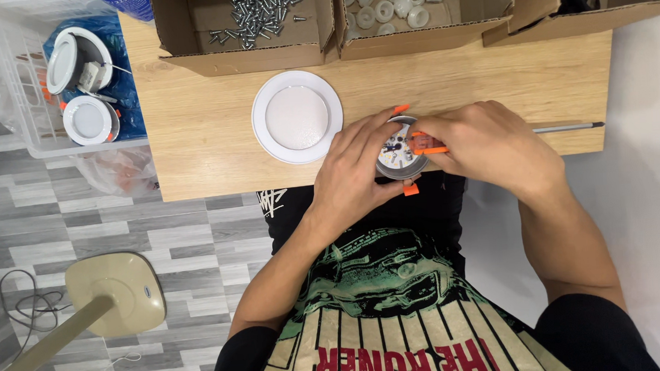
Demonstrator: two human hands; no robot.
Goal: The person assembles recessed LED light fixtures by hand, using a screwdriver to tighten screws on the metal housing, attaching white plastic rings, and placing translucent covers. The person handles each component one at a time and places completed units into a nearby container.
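Observation:
My left hand [355, 169] cups a round metal lamp housing [397, 153] at the near edge of the wooden table [207, 139]. Small parts show inside the housing, and orange clips stick out at its top and bottom. My right hand [486, 143] grips an orange-handled screwdriver [427, 143] laid across the housing; its metal shaft [568, 127] points right along the table. A white round lamp cover [297, 117] lies flat on the table just left of my hands.
Open cardboard boxes stand along the far edge: one with screws [260, 8], one with white plastic caps [392, 1]. A clear plastic bin [68, 79] with several finished round lamps stands left of the table. A beige fan base [117, 291] is on the tiled floor.

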